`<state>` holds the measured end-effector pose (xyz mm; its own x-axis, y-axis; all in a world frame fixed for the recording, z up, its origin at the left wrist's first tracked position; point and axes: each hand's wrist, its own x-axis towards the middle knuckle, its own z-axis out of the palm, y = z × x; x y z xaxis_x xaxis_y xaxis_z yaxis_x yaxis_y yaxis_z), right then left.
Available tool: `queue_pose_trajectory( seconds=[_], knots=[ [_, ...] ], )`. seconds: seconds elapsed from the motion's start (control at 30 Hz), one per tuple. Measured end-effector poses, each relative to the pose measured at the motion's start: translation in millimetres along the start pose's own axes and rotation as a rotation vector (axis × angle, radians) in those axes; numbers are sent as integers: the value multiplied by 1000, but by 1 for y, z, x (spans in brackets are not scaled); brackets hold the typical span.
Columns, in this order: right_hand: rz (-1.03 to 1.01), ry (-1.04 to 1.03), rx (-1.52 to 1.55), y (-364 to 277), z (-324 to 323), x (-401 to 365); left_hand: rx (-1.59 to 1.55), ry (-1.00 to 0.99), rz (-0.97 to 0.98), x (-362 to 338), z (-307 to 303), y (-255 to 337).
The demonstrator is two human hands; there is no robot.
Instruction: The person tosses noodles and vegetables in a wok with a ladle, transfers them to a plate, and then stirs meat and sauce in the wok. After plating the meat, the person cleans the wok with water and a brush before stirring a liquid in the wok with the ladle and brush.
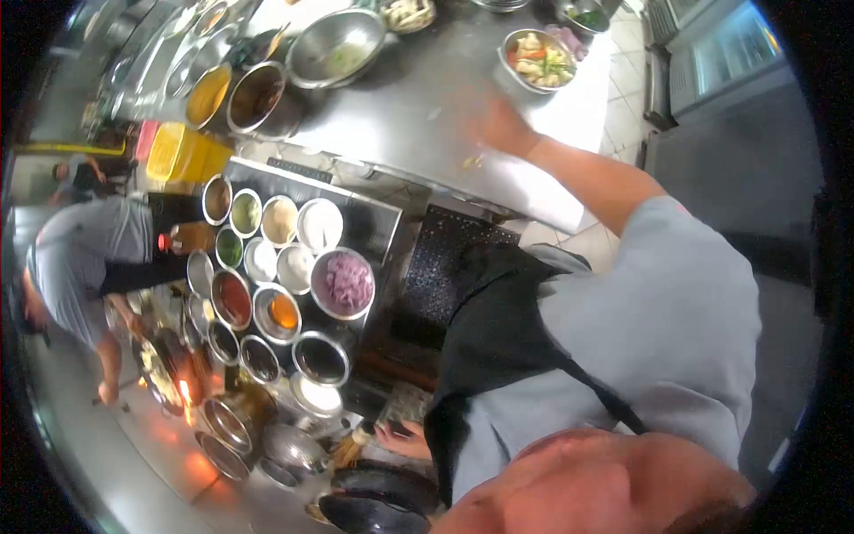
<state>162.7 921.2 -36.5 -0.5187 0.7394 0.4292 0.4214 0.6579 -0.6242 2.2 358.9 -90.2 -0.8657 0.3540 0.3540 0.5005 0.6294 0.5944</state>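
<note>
Shows a steel worktop (391, 138) across the upper middle, washed with white glare. To its right, has pale floor tiles (625, 93) reaching a glass-fronted cabinet (731, 53), lit bluish inside, with broad dark-grey panels (729, 169) below. Under the worktop's near edge, has a dark speckled surface (449, 258), perhaps a floor mat. At lower left, reflects orange firelight off a grey metal range (160, 449).
</note>
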Motion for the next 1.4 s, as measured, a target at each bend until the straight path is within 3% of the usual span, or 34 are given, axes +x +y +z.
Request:
queue_pose_trajectory(
  seconds=[0.03,0.07,0.1,0.13,0.17,0.2,0.27,0.3,0.37,0.43,0.47,0.53,0.6,0.67,0.7,0.73,0.8,0.83,0.87,0.9,0.93,1.0,1.07,1.13,1.2,1.23,1.27,1.37,1.4],
  knots=[
    [364,178,-92,60,-29,5,44,-149,12,38,16,30],
    [300,351,-423,105,-66,8,12,-136,138,59,41,37],
    [399,445,-634,147,-100,9,-25,-119,264,76,66,46],
    [475,256,-914,165,-119,-2,-94,-216,238,96,82,77],
    [861,122,-627,159,-139,8,-96,-281,310,113,95,104],
    [878,130,-625,177,-143,1,-122,-333,299,124,108,123],
    [706,-97,-609,240,-142,-11,-221,-410,390,143,131,150],
    [787,-256,-628,268,-142,-9,-217,-413,397,148,137,166],
    [763,-138,-516,250,-152,-7,-217,-448,515,154,146,194],
    [650,-2,-302,200,-162,2,-267,-499,458,157,156,206],
    [673,40,-283,218,-158,-1,-333,-562,404,157,161,211],
    [787,-5,-249,221,-165,9,-346,-550,341,156,170,217],
    [798,-7,-132,179,-175,21,-446,-662,252,156,171,226],
    [593,60,-3,164,-164,27,-575,-714,171,156,180,232],
    [597,-33,92,133,-154,34,-582,-728,184,159,173,243],
    [596,-125,184,99,-141,41,-590,-737,201,163,167,254],
    [588,-308,63,42,-102,46,-796,-858,-110,166,157,250],
    [570,-356,177,11,-82,44,-794,-820,-127,169,147,249],
    [565,-395,286,-17,-55,36,-874,-841,-287,172,137,245],
    [425,-415,322,-28,-21,24,-958,-865,-440,174,131,239],
    [283,-429,357,-41,9,18,-968,-848,-438,176,124,229],
    [392,-630,385,-114,44,14,-806,-732,-494,177,110,197],
    [408,-828,484,-144,92,10,-613,-557,-486,178,94,157],
    [330,-1010,628,-181,120,20,-575,-420,-459,174,74,121],
    [147,-1121,535,-189,171,53,-453,-313,-471,173,61,90],
    [-12,-965,405,-192,205,75,-466,-251,-613,184,46,105],
    [-168,-801,279,-195,244,100,-404,-209,-534,177,44,88],
    [-335,-717,21,-180,398,175,-383,-95,-636,189,43,83],
    [-445,-733,-69,-172,446,193,-449,-18,-777,194,44,82]
  ],
)
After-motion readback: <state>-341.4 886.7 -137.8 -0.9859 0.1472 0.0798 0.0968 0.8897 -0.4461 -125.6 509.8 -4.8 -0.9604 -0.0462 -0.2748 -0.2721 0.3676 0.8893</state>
